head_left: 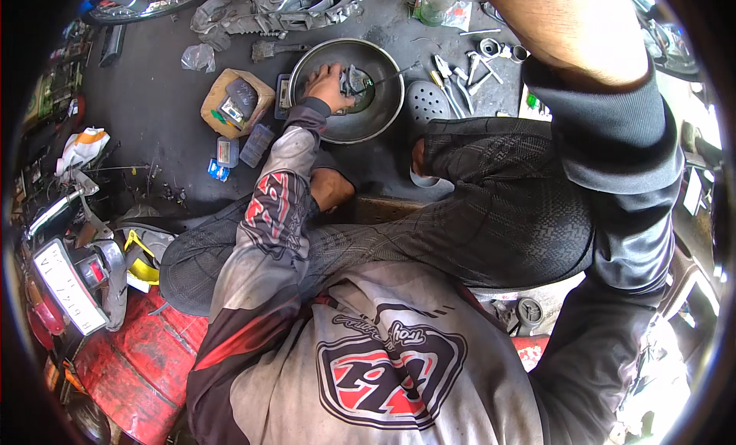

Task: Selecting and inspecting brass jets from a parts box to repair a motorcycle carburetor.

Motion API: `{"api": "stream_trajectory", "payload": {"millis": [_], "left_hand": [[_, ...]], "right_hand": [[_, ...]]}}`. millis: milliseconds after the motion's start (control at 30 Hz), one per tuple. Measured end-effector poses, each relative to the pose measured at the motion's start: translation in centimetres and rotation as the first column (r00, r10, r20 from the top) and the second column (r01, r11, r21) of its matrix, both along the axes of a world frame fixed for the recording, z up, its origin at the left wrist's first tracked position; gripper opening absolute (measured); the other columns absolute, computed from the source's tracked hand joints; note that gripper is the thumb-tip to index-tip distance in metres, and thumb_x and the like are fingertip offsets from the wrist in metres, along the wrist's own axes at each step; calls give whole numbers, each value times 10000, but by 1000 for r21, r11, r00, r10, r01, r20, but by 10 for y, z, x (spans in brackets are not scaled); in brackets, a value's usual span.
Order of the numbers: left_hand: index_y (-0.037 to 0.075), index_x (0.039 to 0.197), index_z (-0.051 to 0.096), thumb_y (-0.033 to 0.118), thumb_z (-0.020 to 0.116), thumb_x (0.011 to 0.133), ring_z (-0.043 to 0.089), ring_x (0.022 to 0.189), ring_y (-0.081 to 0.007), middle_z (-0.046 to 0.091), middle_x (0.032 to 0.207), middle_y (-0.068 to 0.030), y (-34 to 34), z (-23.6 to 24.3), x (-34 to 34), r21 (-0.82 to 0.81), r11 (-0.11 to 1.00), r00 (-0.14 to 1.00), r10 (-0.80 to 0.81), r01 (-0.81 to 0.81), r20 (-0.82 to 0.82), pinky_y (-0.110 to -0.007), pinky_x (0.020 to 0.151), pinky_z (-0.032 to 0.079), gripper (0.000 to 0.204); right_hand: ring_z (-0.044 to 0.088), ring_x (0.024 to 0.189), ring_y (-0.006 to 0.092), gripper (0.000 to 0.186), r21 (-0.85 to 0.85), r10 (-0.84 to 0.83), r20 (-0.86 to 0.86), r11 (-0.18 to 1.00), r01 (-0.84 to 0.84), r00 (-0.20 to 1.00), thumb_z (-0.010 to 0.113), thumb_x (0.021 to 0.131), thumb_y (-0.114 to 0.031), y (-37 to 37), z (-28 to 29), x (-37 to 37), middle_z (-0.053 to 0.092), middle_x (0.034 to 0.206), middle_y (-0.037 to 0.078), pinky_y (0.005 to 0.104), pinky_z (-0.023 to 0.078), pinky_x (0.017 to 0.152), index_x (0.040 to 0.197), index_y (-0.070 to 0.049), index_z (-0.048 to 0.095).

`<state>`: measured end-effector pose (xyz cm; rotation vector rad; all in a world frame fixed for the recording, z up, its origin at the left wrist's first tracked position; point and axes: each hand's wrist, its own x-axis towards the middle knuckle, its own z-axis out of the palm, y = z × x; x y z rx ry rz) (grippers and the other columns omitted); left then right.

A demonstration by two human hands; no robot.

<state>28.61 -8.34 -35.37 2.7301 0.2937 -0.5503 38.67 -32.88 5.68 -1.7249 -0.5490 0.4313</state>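
Inside a round metal basin [395,111] on the floor ahead of me, my left hand [325,86] grips a small grey metal engine part [355,78]. The fingers curl over the part's left side, and some green shows at its right edge. A thin dark rod [399,71] slants from the part over the basin's right rim; I cannot make out what it is. My right arm [571,31] is raised close to the camera, its dark sleeve pushed back. The right hand lies beyond the top edge.
Pliers and other hand tools [452,81] lie right of the basin, near my grey clog [428,100]. A cut container [222,100] with small parts stands left, beside small plastic boxes [257,144]. Behind are a large metal casing [268,12] and a green bottle [435,6].
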Motion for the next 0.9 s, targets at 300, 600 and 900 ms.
{"api": "stream_trajectory", "payload": {"millis": [300, 600, 900], "left_hand": [[17, 1211, 582, 452, 864, 779, 568, 1222, -420, 575, 1311, -216, -1, -5, 3, -112, 989, 974, -76, 101, 212, -477, 1024, 462, 674], [90, 1026, 716, 339, 657, 867, 683, 1032, -388, 712, 1109, -203, -24, -37, 54, -180, 978, 992, 117, -106, 51, -478, 905, 532, 302], [147, 1214, 751, 320, 635, 898, 624, 1288, -367, 680, 1350, -165, -64, -48, 70, 160, 927, 930, 356, -339, -94, -629, 1202, 264, 379]], "right_hand": [[652, 693, 92, 170, 29, 28, 5, 999, -28, 1000, 660, 1019, -173, -8, -2, 2, 734, 841, 57, 232, 549, 639, 1016, -3, 675], [644, 685, 87, 177, -138, -35, -133, 990, 17, 990, 651, 1020, -176, -4, 18, 8, 722, 822, 45, 232, 544, 627, 1008, 0, 670], [651, 692, 92, 144, 80, 129, 15, 988, -130, 991, 631, 1019, -129, -12, -2, 13, 706, 814, 42, 245, 537, 643, 1001, 11, 660]]}}
